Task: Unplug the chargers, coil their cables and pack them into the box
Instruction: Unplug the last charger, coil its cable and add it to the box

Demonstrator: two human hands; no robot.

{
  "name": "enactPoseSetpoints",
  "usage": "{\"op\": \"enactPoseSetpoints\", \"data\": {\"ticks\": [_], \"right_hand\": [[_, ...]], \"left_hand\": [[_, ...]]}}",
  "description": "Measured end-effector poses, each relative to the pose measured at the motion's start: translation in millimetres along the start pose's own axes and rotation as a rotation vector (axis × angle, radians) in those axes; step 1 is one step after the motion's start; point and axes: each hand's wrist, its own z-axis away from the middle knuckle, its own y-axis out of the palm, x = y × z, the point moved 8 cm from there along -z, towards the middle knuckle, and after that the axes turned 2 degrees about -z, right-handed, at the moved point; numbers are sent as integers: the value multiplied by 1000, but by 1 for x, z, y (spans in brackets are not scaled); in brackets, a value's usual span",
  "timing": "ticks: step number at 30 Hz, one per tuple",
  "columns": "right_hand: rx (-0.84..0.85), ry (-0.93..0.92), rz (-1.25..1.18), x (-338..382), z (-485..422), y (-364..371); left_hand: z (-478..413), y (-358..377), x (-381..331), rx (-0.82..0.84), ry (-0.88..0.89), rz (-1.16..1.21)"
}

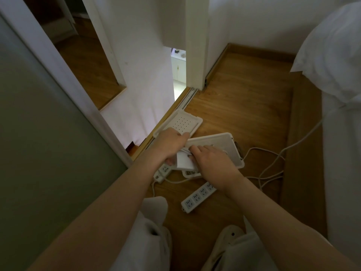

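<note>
A white square charger (184, 162) with its cable wound against it is held over the near corner of the white plastic box (232, 145) on the wooden floor. My left hand (172, 144) grips the charger from the left and top. My right hand (211, 159) has its fingers curled on the cable at the charger's top right edge. The box's perforated lid (185, 122) lies on the floor behind my left hand. Part of the box's inside is hidden by my hands.
Two white power strips lie on the floor: one (198, 197) near my knees, another (162, 172) under my left wrist. Loose white cables (273, 171) trail right toward the bed (341, 133). A sliding door (48, 133) stands at left.
</note>
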Motion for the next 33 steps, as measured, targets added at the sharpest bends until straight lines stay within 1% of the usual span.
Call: {"op": "enactPoseSetpoints", "data": {"ticks": [2,3,5,8,9,10,11,12,15,17,18,19,20,22,26,27,29,31,33], "right_hand": [[-10,22,-28,0,-1,-4],[-12,37,-39,-2,-1,-6],[-11,66,-46,-7,-1,-8],[26,113,-68,-17,1,-10],[42,121,-75,-19,2,-10],[53,125,-77,-19,3,-9],[52,126,-82,-20,3,-9],[42,130,-94,-20,3,-10],[-30,138,-152,-19,2,-19],[-89,142,-199,-17,2,-25],[-104,153,-228,-16,3,-25],[-110,169,-263,-17,4,-25],[-105,191,-306,-20,5,-23],[-93,260,-421,-30,7,-17],[-164,439,-582,-51,9,-19],[-199,482,-614,-56,10,-20],[-250,558,-686,-63,11,-20],[-252,628,-731,-68,13,-16],[-246,696,-752,-73,15,-12]], "left_hand": [[0,-7,-5,-39,40,26],[1,-8,-7,-31,50,54],[2,-5,-8,66,68,117],[8,4,-10,259,136,122],[10,6,-11,283,158,118],[11,6,-12,268,185,95],[11,4,-17,208,220,54],[12,0,-22,110,256,7],[19,-21,-43,-253,379,-122],[26,-34,-55,-437,454,-278],[29,-37,-60,-488,484,-341],[30,-38,-62,-497,491,-373],[29,-36,-60,-466,473,-367],[25,-29,-51,-354,410,-226],[22,-22,-36,-223,333,376],[23,-18,-37,-189,324,470],[25,-4,-41,-115,294,535],[25,9,-41,-72,246,568],[23,18,-39,-48,203,659]]}}
